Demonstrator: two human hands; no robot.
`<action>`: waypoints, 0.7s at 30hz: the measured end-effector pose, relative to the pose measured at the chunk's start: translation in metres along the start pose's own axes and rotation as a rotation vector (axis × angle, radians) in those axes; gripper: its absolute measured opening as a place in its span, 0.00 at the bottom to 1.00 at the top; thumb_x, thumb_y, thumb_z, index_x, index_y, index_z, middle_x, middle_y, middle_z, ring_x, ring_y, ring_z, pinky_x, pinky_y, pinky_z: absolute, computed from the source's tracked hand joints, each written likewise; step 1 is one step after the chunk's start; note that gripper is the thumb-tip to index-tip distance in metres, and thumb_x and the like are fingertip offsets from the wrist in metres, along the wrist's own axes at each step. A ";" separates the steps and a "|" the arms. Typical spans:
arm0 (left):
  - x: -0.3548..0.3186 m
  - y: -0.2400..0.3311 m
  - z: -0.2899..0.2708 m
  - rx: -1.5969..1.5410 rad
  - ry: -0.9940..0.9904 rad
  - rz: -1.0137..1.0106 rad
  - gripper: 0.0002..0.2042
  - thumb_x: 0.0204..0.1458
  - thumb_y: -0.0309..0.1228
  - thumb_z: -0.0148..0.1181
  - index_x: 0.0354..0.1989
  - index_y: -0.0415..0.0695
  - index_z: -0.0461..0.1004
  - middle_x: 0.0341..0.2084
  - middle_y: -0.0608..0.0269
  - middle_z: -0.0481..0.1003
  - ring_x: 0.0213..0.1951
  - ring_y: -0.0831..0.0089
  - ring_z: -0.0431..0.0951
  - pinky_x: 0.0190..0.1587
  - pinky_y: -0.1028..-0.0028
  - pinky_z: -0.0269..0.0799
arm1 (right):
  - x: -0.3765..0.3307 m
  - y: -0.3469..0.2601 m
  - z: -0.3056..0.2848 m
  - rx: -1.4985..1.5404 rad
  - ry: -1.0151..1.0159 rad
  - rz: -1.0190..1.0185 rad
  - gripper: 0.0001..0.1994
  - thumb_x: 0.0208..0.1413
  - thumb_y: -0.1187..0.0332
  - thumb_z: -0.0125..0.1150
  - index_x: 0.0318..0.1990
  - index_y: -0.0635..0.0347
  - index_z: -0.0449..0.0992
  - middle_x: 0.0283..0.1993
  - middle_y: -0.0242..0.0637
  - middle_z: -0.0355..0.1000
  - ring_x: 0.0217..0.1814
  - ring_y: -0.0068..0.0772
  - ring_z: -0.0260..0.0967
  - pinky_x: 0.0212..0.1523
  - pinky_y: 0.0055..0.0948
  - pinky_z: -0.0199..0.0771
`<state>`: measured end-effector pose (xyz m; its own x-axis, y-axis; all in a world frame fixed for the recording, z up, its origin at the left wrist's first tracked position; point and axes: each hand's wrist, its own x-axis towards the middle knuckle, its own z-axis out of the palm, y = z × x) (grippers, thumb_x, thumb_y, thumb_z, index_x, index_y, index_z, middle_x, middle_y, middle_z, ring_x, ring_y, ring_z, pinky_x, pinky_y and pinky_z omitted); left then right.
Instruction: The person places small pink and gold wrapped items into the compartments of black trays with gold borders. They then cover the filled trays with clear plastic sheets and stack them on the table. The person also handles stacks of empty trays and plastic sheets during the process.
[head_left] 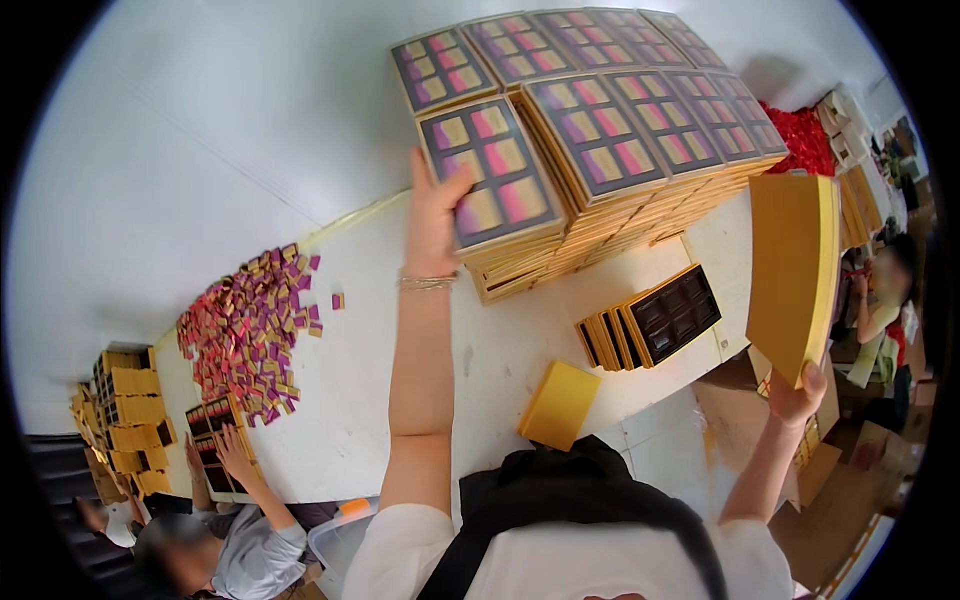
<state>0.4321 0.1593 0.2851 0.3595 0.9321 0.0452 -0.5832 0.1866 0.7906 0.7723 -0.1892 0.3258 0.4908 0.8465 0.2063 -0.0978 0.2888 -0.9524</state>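
My left hand (438,215) grips the near left corner of a flat box (492,172), thumb on top and fingers along its left side. That box has a dark grid with pink, purple and gold pieces, and tops the nearest column of a large block of stacked boxes (640,140). Off to the right, my right hand (797,398) holds a plain gold box (790,270) upright by its lower end; whether it is one piece or several I cannot tell. Between my arms, brown compartment trays in gold boxes (655,320) lean in a row, beside a plain gold box (560,404) at the table edge.
A heap of small wrapped pieces (250,330) covers the table's left part. Beyond it a co-worker's hands (235,455) touch a compartment tray, near stacked gold boxes (135,410). Red shredded filler (798,138) lies behind the block. Open cartons (735,400) stand at lower right.
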 end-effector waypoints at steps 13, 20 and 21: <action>-0.017 -0.036 -0.042 -0.197 0.133 -0.076 0.37 0.59 0.61 0.33 0.70 0.49 0.43 0.68 0.54 0.49 0.68 0.62 0.46 0.68 0.60 0.42 | 0.101 -0.015 -0.004 -0.343 0.222 -0.104 0.40 0.46 0.54 0.55 0.65 0.69 0.54 0.63 0.43 0.59 0.67 0.33 0.53 0.66 0.30 0.48; 0.015 -0.048 0.004 -0.100 0.076 -0.081 0.35 0.59 0.59 0.37 0.66 0.45 0.50 0.63 0.58 0.58 0.60 0.62 0.62 0.62 0.60 0.59 | 0.197 -0.012 -0.023 -0.886 0.121 -0.215 0.29 0.52 0.59 0.56 0.62 0.58 0.64 0.54 0.36 0.64 0.51 0.25 0.61 0.50 0.26 0.60; 0.008 -0.050 -0.018 -0.138 0.141 -0.099 0.38 0.58 0.61 0.37 0.68 0.46 0.45 0.65 0.58 0.53 0.64 0.63 0.56 0.64 0.60 0.55 | 0.202 -0.004 -0.022 -0.970 0.094 -0.225 0.29 0.51 0.59 0.57 0.61 0.57 0.65 0.53 0.35 0.64 0.48 0.24 0.61 0.48 0.25 0.61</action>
<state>0.4511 0.1634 0.2345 0.3202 0.9395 -0.1215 -0.6479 0.3107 0.6954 0.8910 -0.0288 0.3667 0.4821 0.7659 0.4255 0.7341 -0.0881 -0.6733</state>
